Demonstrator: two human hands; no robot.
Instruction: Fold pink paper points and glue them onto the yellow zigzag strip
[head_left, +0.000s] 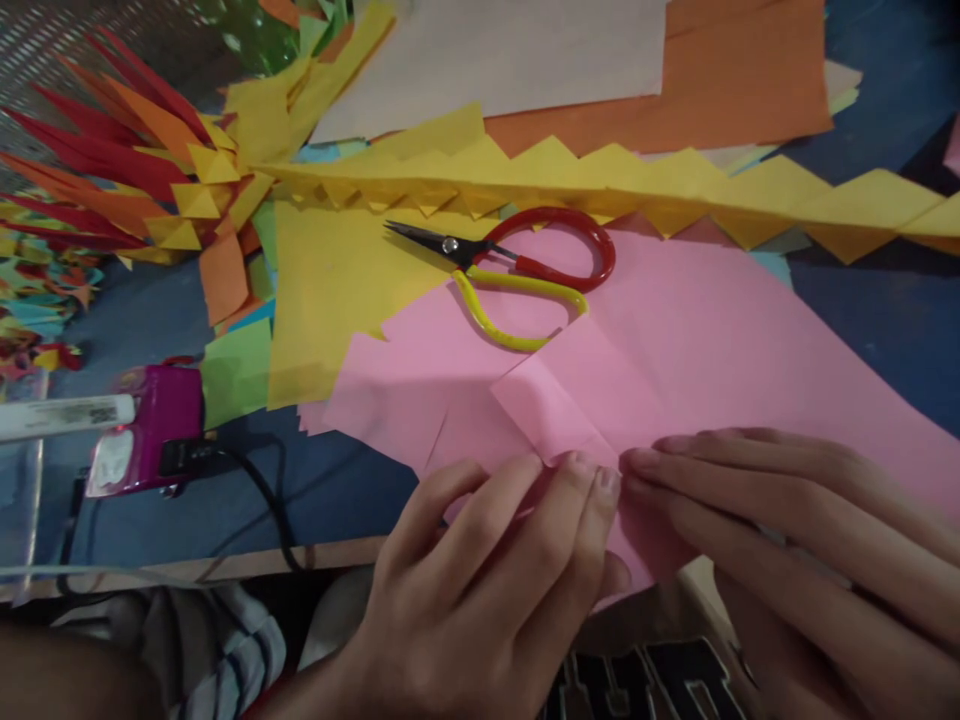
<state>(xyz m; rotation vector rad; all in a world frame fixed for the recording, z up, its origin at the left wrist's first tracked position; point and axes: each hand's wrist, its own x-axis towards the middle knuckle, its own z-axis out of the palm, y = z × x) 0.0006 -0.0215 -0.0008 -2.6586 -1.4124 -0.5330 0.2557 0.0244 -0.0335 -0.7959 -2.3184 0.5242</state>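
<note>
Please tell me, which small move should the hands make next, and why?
Perhaps keep the left hand in place and run the right hand's fingertips along the crease of the folded pink paper. The left fingertips rest at the folded part, the right ones are close beside them, and the scissors lie unheld, so pressing seems more fitting than cutting.

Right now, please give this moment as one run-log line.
left hand: fingers on folded pink paper | right hand: fingertips on pink paper, beside left fingertips | scissors: lying beyond hands, untouched

Blue tbl (pixel 337 510), pink ppr (pixel 705 340), yel. ppr (pixel 322 290), purple box (pixel 171 400)
</note>
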